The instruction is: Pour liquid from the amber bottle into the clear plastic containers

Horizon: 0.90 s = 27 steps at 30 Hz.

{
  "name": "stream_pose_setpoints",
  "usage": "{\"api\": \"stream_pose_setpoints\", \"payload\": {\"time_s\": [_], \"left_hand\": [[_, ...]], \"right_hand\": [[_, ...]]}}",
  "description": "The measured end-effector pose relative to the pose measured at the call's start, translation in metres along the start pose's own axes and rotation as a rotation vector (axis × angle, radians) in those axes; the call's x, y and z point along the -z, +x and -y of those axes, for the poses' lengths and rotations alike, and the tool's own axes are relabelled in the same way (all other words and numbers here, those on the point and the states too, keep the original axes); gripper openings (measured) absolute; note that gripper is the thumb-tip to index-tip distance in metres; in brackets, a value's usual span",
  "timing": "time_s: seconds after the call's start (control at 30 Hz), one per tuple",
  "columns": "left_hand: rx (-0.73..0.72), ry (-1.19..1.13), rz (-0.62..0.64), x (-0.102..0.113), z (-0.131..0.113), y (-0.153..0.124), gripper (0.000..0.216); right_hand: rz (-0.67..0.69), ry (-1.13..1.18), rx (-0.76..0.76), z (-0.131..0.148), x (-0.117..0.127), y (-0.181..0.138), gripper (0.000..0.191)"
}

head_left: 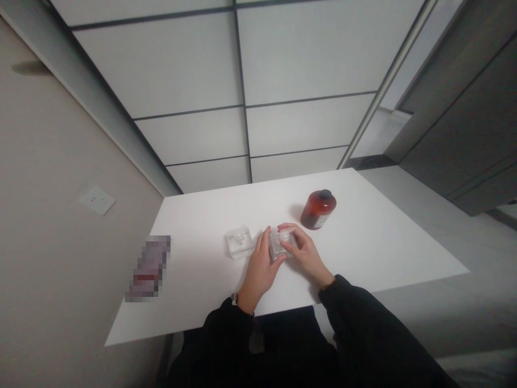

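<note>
A clear, square bottle point(278, 250) is between my two hands near the middle of the white table. Along its left and near sides, my left hand point(258, 269) steadies it with fingers and thumb. From the right, my right hand point(305, 252) curls its thumb and fingers around the bottle's round, whitish cap point(284, 236). Whether the cap is loose or seated cannot be made out. Just left of my left hand stands a second clear square container point(239, 246) with a rounded top. Beyond my right hand, an amber bottle point(316, 213) with a black cap and pale label stands upright.
The white table point(363, 237) has its far edge close to pale panelled doors point(186, 64). At its left end lies a blurred-out, purplish flat object point(149, 267). A wall with a socket point(98, 200) borders the left side.
</note>
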<state>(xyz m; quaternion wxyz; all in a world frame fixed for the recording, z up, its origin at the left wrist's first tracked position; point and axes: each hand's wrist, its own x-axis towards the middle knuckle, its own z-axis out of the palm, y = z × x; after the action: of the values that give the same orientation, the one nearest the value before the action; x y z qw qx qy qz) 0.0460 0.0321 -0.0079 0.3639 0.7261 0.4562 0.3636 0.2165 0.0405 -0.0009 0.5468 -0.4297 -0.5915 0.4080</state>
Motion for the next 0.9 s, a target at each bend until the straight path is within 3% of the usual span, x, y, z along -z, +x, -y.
{"api": "stream_pose_setpoints", "payload": {"time_s": [0.2, 0.5, 0.63, 0.7, 0.73, 0.8, 0.87, 0.9], "left_hand": [[-0.026, 0.004, -0.003, -0.001, -0.002, -0.002, 0.079], [-0.008, 0.045, 0.017, -0.001, -0.001, 0.002, 0.084], [-0.061, 0.183, -0.024, -0.004, -0.012, -0.028, 0.078], [-0.188, 0.269, -0.051, 0.004, -0.019, -0.05, 0.066], [-0.264, 0.302, -0.088, 0.013, -0.021, -0.058, 0.061], [-0.317, 0.357, -0.29, 0.038, -0.021, -0.063, 0.051], [-0.218, 0.36, -0.519, 0.066, -0.015, -0.05, 0.043], [-0.125, 0.327, -0.553, 0.078, -0.011, -0.039, 0.046]], "right_hand": [[0.015, -0.033, 0.034, 0.006, -0.002, -0.001, 0.038], [-0.039, -0.112, 0.073, 0.006, -0.005, 0.005, 0.028], [-0.066, -0.131, 0.088, 0.005, -0.007, 0.004, 0.028], [-0.064, -0.131, 0.098, 0.004, -0.007, 0.003, 0.029], [-0.055, -0.127, 0.101, 0.004, -0.006, 0.003, 0.031], [-0.024, -0.117, 0.099, 0.004, -0.006, 0.003, 0.033], [0.01, -0.106, 0.093, 0.003, -0.006, 0.004, 0.034], [0.023, -0.101, 0.089, 0.003, -0.006, 0.005, 0.033]]}}
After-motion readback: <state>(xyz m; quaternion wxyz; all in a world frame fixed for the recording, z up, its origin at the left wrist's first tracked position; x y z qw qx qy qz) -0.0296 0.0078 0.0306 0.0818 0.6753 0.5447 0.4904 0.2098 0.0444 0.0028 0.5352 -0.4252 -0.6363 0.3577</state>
